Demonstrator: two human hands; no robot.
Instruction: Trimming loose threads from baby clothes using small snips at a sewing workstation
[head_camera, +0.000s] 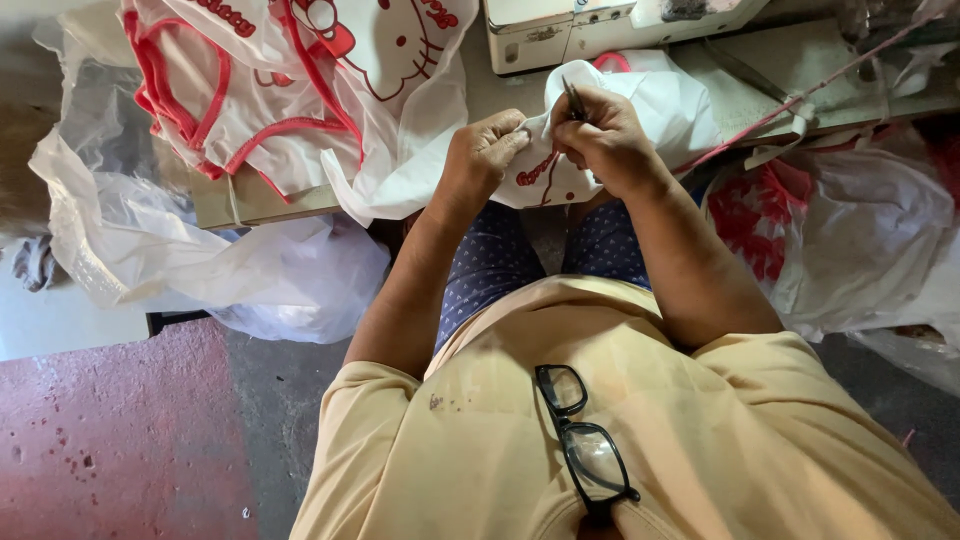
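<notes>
My left hand (485, 150) pinches the edge of a white cloth piece (660, 110) with red cartoon print, held over my lap. Beside it, my right hand (605, 140) grips a small dark metal tool (574, 100), its tip pointing up at the cloth's edge; whether it is snips or a pick I cannot tell. Both hands touch the cloth and nearly meet. A pile of similar white garments with red trim (270, 90) lies on the table to the left.
A cream sewing machine (560, 30) stands at the table's far side. Plastic bags holding cloth hang at the left (200, 260) and right (850, 230). Black glasses (585, 440) hang from my yellow shirt collar. The floor below is grey and red.
</notes>
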